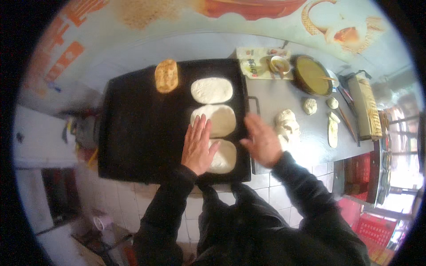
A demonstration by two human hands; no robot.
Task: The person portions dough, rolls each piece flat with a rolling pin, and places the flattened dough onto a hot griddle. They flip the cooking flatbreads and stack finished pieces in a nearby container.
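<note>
Three pale oval flatbreads lie in a column on a black griddle (143, 133): a far one (211, 90), a middle one (223, 120) and a near one (225, 157). My left hand (199, 146) is spread flat over the left sides of the middle and near flatbreads, holding nothing; whether it presses on them I cannot tell. My right hand (261, 141), slightly blurred, hovers by the griddle's right edge with thumb apart from the fingers and nothing in it. A browned flatbread (166, 75) rests at the griddle's back edge.
On the metal worktop (266, 94) to the right are a pile of dough (287, 124), smaller dough balls (310, 106), a long dough piece (332, 129), a basin of yellowish liquid (311, 74), a small bowl (280, 64) and a long box (364, 106). A metal handle (254, 104) juts from the griddle.
</note>
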